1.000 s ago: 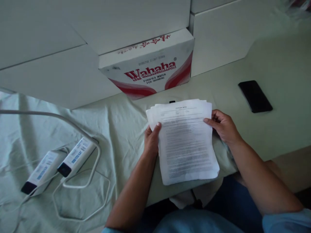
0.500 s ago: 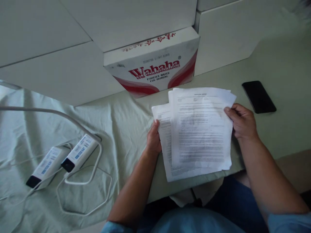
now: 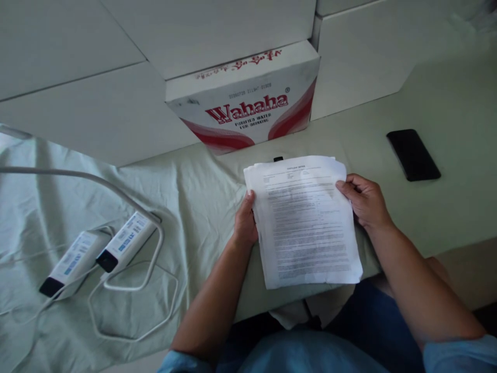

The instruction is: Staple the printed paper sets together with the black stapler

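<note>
Several printed paper sheets lie nearly stacked between my two hands, above the near edge of the cloth-covered table. My left hand grips the sheets at their left edge, thumb on top and the other fingers hidden beneath. At the upper right edge, my right hand pinches the paper between thumb and fingers. The top sheet carries a heading and dense lines of text; a little of the sheets under it shows along the left side. A small black object peeks out just behind the top edge of the paper.
A white and red water carton stands behind the papers, against large white boxes. To the right lies a black phone. Two white power adapters with looping cables rest on the pale green cloth at left.
My right hand has moved left and slightly down, bringing its sheets over those in my left hand. The small black object behind the papers has come into view. My left hand has barely moved.
</note>
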Available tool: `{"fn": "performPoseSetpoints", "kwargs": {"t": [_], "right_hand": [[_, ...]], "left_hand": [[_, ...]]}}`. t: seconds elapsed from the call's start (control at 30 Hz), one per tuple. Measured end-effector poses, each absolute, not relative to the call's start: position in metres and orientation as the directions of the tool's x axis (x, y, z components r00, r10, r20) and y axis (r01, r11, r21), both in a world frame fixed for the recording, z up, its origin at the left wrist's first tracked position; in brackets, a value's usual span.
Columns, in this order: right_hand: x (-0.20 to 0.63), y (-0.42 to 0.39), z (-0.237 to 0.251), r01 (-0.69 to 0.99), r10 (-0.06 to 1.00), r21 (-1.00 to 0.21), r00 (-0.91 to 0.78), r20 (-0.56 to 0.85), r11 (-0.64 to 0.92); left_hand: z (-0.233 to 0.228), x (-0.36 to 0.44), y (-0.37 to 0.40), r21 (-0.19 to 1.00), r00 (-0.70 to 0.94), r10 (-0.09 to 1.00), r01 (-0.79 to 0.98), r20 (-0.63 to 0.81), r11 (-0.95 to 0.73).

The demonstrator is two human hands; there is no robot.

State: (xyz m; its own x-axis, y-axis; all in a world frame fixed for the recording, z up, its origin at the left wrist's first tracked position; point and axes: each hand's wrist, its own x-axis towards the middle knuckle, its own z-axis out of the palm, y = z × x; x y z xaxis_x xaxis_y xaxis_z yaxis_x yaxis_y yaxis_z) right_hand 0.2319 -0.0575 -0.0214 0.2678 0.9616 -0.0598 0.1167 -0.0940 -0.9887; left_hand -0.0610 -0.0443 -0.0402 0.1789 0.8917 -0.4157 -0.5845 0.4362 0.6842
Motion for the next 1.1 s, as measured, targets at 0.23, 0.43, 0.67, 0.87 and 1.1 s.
{"fn": "performPoseSetpoints", "kwargs": {"t": [0.23, 0.43, 0.67, 0.87, 1.1], "right_hand": [[0.236, -0.059, -0.024, 0.253, 0.968, -0.965, 0.252, 0.002, -0.064], [0.257, -0.051, -0.023, 0.121, 0.881, -0.993, 0.469, 0.062, 0.005], [0.242, -0.054, -0.014, 0.090, 0.906, -0.995, 0.424, -0.004, -0.046], [0.223, -0.058, -0.017, 0.120, 0.935, -0.992, 0.355, 0.005, -0.041], [0.222, -0.059, -0.017, 0.170, 0.942, -0.985, 0.335, 0.024, -0.036]], "left_hand": [[-0.042, -0.061, -0.043, 0.748, 0.090, 0.926, -0.563, -0.368, 0.352], [-0.043, -0.062, -0.043, 0.747, 0.066, 0.937, -0.586, -0.344, 0.315], [-0.044, -0.062, -0.044, 0.752, 0.041, 0.934, -0.580, -0.356, 0.312], [-0.041, -0.059, -0.045, 0.741, 0.062, 0.927, -0.582, -0.370, 0.335], [-0.039, -0.059, -0.045, 0.726, 0.099, 0.920, -0.584, -0.380, 0.363]]}}
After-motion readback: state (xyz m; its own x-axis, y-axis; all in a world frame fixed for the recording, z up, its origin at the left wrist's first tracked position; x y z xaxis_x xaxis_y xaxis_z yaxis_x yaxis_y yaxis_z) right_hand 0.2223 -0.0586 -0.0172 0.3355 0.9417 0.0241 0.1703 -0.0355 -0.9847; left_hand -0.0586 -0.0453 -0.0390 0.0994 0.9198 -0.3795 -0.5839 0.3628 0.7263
